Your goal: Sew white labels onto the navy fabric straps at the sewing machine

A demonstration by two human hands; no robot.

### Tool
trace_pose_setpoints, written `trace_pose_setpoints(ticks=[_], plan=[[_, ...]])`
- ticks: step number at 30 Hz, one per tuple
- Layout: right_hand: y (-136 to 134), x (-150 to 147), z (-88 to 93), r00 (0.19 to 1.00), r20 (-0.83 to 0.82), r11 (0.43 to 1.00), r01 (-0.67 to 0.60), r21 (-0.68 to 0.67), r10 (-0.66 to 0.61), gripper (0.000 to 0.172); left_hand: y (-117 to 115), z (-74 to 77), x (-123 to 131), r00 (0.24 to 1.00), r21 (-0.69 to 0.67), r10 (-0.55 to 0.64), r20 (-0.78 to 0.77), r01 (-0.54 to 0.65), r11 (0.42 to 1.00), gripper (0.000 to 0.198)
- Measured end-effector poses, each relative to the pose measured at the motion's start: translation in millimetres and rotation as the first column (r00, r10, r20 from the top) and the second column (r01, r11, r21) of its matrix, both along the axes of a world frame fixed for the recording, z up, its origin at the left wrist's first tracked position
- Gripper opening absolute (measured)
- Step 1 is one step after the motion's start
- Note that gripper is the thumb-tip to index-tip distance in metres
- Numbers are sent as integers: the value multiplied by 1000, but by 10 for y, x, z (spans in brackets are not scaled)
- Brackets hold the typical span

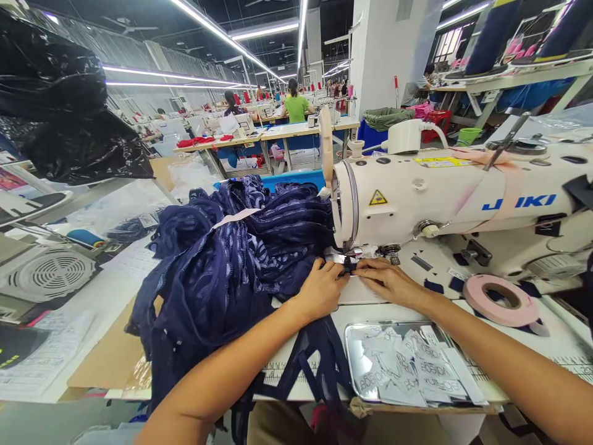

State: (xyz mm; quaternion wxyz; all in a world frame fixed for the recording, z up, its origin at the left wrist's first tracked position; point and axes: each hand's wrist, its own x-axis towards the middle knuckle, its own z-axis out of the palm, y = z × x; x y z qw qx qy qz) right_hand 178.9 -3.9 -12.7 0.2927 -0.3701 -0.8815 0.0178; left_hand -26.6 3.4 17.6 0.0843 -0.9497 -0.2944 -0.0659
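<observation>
A white sewing machine stands before me. At its needle end lies a small piece of dark navy fabric, partly covered by my fingers. My left hand is closed, its bent fingers pressing the left side of this piece. From the right, my right hand holds the other side, thumb and fingers together. A large heap of navy lace-trimmed garments lies left of the needle, beside my left hand. Navy straps hang from it over the table's front edge.
A metal tray of printed white labels sits near the front edge. Right of it lies a pink tape roll. Black plastic hangs upper left. Papers and cardboard lie left. People work at tables beyond.
</observation>
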Motion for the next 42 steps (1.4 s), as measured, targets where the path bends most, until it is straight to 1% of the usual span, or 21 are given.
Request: trace_pose_setpoints(ticks=[2, 4, 7, 10, 15, 18, 24, 29, 35, 42], plan=[[-11, 5, 26, 999, 43, 1000, -20, 22, 19, 30, 0, -1, 3, 1000, -13, -16, -2, 16, 1000, 33], [-29, -7, 53, 993, 118, 997, -29, 73, 21, 30, -1, 0, 1, 999, -31, -34, 7, 34, 999, 32], [-61, -42, 87, 976, 217, 987, -20, 159, -15, 30, -2, 1, -15, 999, -21, -26, 47, 27, 999, 28], [-85, -68, 103, 969, 244, 979, 0, 206, -51, 29, 2, -6, -39, 996, 16, -12, 90, 11, 1000, 32], [-77, -58, 65, 973, 225, 980, 1, 197, -46, 30, 13, -38, -65, 997, 6, -14, 70, 13, 1000, 33], [-55, -45, 37, 976, 215, 980, -8, 197, -35, 30, 16, -47, -65, 999, 28, -12, 53, 10, 1000, 33], [-42, -42, 59, 984, 178, 975, -21, 220, -19, 29, 12, -40, -40, 1000, 41, 8, 27, -9, 999, 35], [-44, -54, 54, 978, 204, 971, 0, 241, -51, 28, -3, -38, -16, 999, 25, 34, -5, -34, 999, 36], [-28, -83, 50, 968, 227, 969, 47, 242, -103, 29, 33, -39, -8, 998, 41, 48, -33, -47, 998, 38], [-1, -57, 39, 959, 240, 980, 114, 166, -152, 31, 131, -21, -13, 998, 56, 47, -46, -44, 997, 36]])
